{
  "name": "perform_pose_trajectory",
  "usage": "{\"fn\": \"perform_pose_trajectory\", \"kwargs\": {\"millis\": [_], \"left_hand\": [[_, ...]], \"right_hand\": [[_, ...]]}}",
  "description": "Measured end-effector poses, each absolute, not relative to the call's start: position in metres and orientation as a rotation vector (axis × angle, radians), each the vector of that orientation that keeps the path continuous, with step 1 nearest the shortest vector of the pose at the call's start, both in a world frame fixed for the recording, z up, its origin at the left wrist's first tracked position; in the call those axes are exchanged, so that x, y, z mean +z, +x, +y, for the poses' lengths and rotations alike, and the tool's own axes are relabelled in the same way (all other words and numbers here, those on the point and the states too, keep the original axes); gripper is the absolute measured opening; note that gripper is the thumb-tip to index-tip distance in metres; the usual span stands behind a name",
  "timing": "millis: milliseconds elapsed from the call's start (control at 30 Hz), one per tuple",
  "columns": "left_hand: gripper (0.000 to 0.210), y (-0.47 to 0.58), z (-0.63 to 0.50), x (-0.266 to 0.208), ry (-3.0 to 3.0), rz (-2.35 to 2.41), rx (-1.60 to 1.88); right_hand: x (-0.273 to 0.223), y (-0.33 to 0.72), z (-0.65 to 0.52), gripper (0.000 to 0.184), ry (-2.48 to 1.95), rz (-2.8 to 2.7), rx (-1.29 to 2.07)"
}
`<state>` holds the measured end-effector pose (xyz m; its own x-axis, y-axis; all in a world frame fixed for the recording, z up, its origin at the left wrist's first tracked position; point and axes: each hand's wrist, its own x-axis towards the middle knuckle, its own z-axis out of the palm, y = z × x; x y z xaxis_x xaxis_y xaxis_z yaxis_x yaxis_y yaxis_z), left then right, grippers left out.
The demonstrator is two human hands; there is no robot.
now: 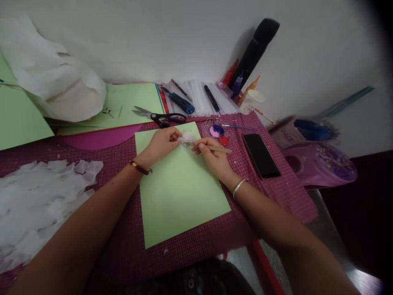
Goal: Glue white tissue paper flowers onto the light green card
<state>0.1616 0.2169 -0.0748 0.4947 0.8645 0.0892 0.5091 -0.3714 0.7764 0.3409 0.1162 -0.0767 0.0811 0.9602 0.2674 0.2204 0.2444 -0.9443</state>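
One white tuft (pixel 188 137) at the far end of a green paper sheet (pixel 181 192), pinched by the left hand (pixel 163 141), the nearer, leftward of a wooden stick (pixel 221 149) pinched crosswise by the right hand (pixel 214 160).

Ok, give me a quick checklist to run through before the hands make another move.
1. Wooden stick secure: ok, gripped in the fingers of the right hand.
2. White tuft steadied: ok, pinched at its left side by the left hand.
3. Tuft stuck to the green sheet: cannot tell, the fingers crowd the spot.
4. Paint blobs off the sheet: ok, they lie beyond its right edge.
5. Scissors well away from the sheet: not ok, a handle lies right at its far edge.
6. Phone off the sheet: ok, it lies apart, to the right.
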Motion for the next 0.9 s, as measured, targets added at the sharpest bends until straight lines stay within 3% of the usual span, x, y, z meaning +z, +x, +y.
{"fn": "perform_pose_trajectory", "kwargs": {"millis": [267,567,900], "left_hand": [[0.016,0.163,0.217,-0.076,2.065,1.146,0.662],[0.011,0.163,0.216,-0.077,1.987,1.139,0.687],[0.01,0.163,0.215,-0.078,1.978,1.136,0.736]], "right_hand": [[-0.082,0.341,0.115,0.015,-1.279,-1.686,0.679],[-0.068,0.336,0.099,0.023,-1.355,-2.43,0.181],[-0.072,0.33,0.104,0.023,-1.444,-2.493,0.031]]}}
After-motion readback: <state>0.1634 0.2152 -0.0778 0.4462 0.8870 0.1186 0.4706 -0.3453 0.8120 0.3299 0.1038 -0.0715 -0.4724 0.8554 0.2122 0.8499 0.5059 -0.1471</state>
